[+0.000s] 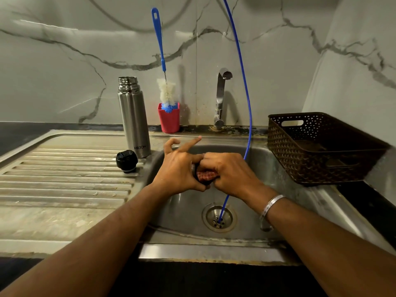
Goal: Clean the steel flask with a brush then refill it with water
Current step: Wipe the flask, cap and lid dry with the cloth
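The steel flask (134,118) stands open and upright on the draining board at the sink's back left corner. Its black stopper (126,161) lies beside it. A blue-handled bottle brush (163,61) stands head down in a red cup (169,121) against the wall. Over the sink bowl, my left hand (180,170) and my right hand (229,172) meet around a small dark round part with a red scrubbing pad (204,175) on it. My left hand cups the dark part, forefinger sticking out. My right hand pinches the pad.
A steel tap (220,97) rises behind the sink bowl (267,168), spout dry. A thin blue tube (246,99) hangs from above into the drain (219,217). A brown plastic basket (317,146) sits on the right counter. The ribbed draining board (64,174) lies to the left.
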Tool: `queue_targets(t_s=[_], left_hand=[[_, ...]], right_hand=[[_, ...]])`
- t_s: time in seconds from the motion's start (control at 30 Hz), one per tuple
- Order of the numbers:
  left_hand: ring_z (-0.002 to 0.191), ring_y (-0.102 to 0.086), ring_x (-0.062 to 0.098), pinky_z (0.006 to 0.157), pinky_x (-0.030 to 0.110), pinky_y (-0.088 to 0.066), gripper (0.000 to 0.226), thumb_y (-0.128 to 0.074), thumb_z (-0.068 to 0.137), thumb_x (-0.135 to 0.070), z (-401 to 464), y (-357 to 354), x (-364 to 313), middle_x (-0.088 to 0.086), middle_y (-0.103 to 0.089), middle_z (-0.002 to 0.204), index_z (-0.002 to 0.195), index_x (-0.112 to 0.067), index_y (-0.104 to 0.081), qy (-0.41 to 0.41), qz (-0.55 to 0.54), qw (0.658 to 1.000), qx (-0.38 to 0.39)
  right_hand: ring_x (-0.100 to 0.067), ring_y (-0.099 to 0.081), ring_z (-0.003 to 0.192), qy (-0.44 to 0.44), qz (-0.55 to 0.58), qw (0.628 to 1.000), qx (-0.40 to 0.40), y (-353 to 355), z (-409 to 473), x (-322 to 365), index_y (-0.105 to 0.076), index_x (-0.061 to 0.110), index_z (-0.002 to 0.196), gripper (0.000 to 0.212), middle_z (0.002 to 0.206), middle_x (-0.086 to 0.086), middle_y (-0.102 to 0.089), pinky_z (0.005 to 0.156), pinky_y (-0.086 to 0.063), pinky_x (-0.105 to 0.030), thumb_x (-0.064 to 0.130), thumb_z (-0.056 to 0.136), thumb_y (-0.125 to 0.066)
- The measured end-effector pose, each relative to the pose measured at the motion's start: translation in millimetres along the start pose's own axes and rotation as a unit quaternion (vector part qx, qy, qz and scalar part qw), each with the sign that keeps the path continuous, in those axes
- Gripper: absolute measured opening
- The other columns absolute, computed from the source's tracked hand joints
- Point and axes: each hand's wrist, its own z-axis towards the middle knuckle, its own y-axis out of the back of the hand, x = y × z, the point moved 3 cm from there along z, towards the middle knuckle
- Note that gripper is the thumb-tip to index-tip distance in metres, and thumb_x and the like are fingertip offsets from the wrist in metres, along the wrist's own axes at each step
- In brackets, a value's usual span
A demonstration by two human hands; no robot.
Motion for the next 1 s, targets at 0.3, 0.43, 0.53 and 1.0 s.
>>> queue_targets(t_s=[0.3,0.43,0.53,1.0], left_hand=[[0.147,-0.039,0.012,0.104,0.043,-0.019,0.057,-0.08,0.065,-0.054,1.2,6.3,-13.4,-0.004,-0.067,0.136,0.114,-0.027,-0.072,-0.027,0.076,0.996,-0.021],[0.144,-0.045,0.021,0.106,0.046,-0.021,0.065,-0.089,0.061,-0.047,2.8,5.0,-21.7,0.002,-0.067,0.135,0.117,-0.022,-0.07,-0.055,0.129,0.99,-0.021],[0.142,-0.047,0.024,0.107,0.045,-0.021,0.069,-0.09,0.063,-0.043,5.3,5.2,-26.3,0.004,-0.064,0.138,0.122,-0.018,-0.066,-0.071,0.174,0.982,-0.037],[0.148,-0.034,0.022,0.106,0.044,-0.02,0.066,-0.085,0.071,-0.044,15.1,9.4,-15.4,-0.006,-0.058,0.146,0.131,-0.028,-0.062,0.014,0.205,0.974,-0.097]], right_hand=[[-0.017,-0.066,0.065,-0.388,0.281,0.873,-0.091,-16.8,-6.4,-3.6,-0.069,0.012,0.076,0.006,0.07,-0.004,-0.069,0.056,-0.057,-0.041,0.013,0.078,-0.075],[-0.01,-0.039,0.039,-0.599,0.474,0.641,-0.076,-22.2,-12.1,-1.7,-0.065,0.007,0.096,0.013,0.069,-0.007,-0.06,0.034,-0.029,-0.022,0.018,0.089,-0.062],[-0.005,-0.032,0.033,-0.628,0.583,0.514,-0.042,-19.8,-12.0,-4.2,-0.06,0.005,0.104,0.018,0.069,-0.008,-0.06,0.031,-0.023,-0.016,0.014,0.093,-0.05],[-0.004,-0.034,0.03,-0.557,0.694,0.455,-0.017,-11.3,1.9,-6.2,-0.058,0.003,0.104,0.025,0.062,-0.006,-0.063,0.03,-0.024,-0.015,0.016,0.103,-0.037]])
